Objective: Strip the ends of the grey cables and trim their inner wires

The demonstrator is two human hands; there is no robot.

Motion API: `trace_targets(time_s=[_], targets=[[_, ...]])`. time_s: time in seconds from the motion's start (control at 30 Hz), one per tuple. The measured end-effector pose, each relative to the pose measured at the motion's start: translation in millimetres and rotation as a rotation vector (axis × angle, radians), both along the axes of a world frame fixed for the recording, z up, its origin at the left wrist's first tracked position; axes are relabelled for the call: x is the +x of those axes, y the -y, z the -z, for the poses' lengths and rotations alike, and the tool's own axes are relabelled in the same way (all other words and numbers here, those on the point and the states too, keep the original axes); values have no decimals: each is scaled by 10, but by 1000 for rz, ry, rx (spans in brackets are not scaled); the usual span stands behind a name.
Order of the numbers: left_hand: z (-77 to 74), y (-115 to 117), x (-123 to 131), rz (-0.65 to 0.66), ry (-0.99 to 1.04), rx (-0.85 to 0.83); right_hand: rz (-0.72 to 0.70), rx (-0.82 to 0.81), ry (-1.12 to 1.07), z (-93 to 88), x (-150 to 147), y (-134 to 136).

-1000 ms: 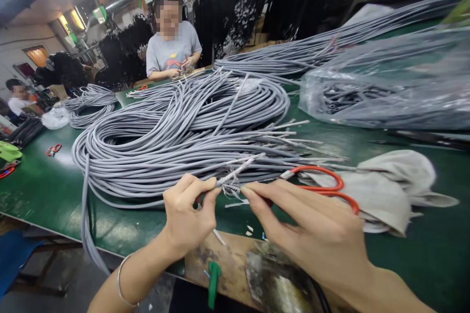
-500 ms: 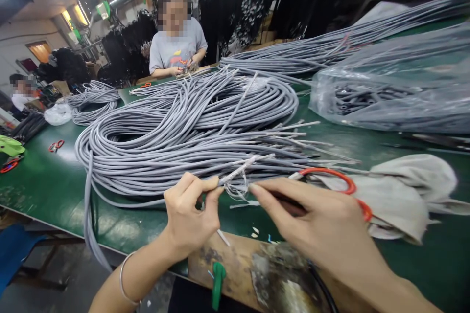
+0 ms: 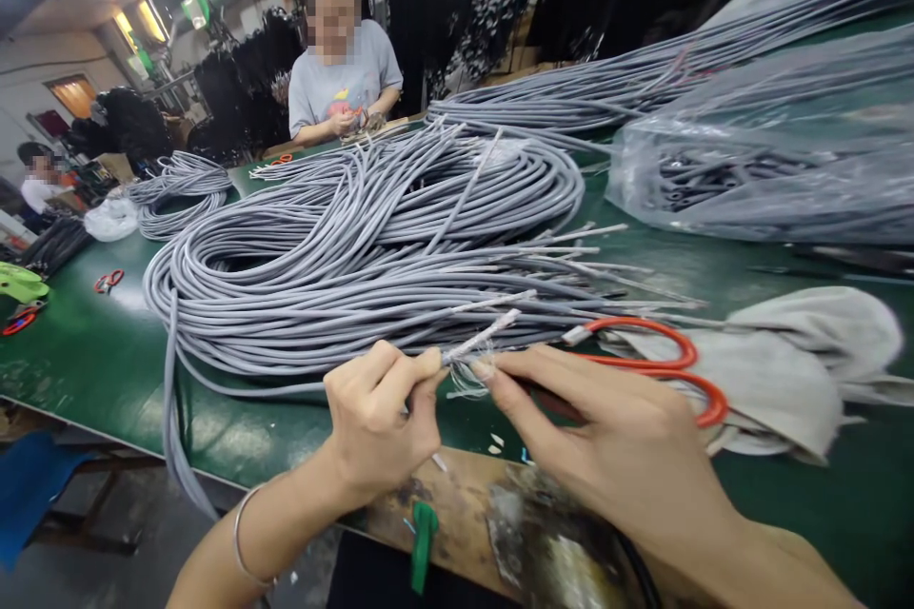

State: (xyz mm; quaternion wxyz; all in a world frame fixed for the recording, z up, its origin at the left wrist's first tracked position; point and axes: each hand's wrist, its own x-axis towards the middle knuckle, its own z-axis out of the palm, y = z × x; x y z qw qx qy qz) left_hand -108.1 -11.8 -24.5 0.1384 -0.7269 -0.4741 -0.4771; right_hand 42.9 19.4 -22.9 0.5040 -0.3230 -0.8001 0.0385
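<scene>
My left hand (image 3: 386,414) is closed in a pinch on a grey cable, just behind its stripped end (image 3: 486,335). Loose fine strands (image 3: 467,379) hang from that end, and the bare core points up to the right. Thumb and forefinger of my right hand (image 3: 606,428) pinch the tips of these strands. Red-handled scissors (image 3: 661,363) show just behind my right hand, which hides part of them. Beyond both hands lies a large looped bundle of grey cables (image 3: 286,295), many with stripped, pale ends.
A wooden board (image 3: 457,495) with a green lever (image 3: 424,547) sits at the near table edge. Pale cloth (image 3: 806,362) lies at right, below a clear plastic bag (image 3: 757,171). Small scissors (image 3: 109,281) lie at left. A co-worker (image 3: 343,76) is across the green table (image 3: 100,352).
Both hands have shifted slightly to the right with the cable end. The loose strands are now gathered closer to my right fingertips.
</scene>
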Motion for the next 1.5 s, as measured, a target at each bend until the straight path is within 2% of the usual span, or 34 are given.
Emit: trace_targets(time_s=[0.17,0.23,0.27,0.3,0.37,0.57,0.67,0.73,0.9,1.1,1.37,1.5], targets=[[11,2,5,1,6,0,-198,-612,-202,-11,-57,-43],[17,0,5,-1,6,0,-285,-773,-264,-6,-74,-70],[19,-1,6,-3,8,-2,-305,-801,-278,-1,-78,-78],[21,-1,7,-3,10,-5,-304,-789,-281,5,-79,-81],[21,-2,12,2,12,-16,-246,-667,-267,19,-77,-65],[-16,-11,36,79,100,-112,15,-35,-118,48,-74,58],[-37,-13,31,76,156,-153,70,173,-17,45,-77,76],[-43,-12,18,70,159,-131,73,196,6,38,-79,69],[-25,-6,-3,48,59,-8,58,116,-25,35,-65,32],[-3,17,27,46,-37,28,68,6,-44,42,-31,56],[-64,11,34,114,221,-180,115,264,18,11,-60,103],[-78,-2,31,78,306,-197,149,251,76,-6,-27,92]])
